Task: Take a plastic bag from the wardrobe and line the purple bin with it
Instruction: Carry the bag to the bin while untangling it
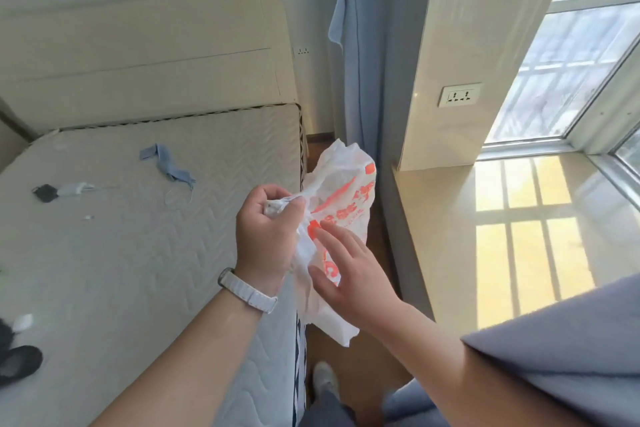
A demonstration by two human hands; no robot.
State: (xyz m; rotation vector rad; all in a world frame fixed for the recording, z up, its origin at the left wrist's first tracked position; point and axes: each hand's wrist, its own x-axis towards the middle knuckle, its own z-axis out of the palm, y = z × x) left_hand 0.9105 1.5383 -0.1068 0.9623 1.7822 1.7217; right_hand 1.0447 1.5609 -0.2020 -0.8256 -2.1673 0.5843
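A crumpled white plastic bag [341,191] with orange print hangs in the air above the gap between the bed and the window ledge. My left hand [266,232] grips its bunched handles in a fist; a white watch band sits on that wrist. My right hand [349,270] lies against the bag's side with its fingers straight and spread. Neither the purple bin nor the wardrobe is in view.
A bare quilted mattress [138,236] with a cream headboard fills the left, with a blue cloth strip [168,163] and small dark items on it. A stone window ledge [485,236] runs along the right. Blue curtains [360,45] hang in the corner. A narrow strip of wooden floor lies between.
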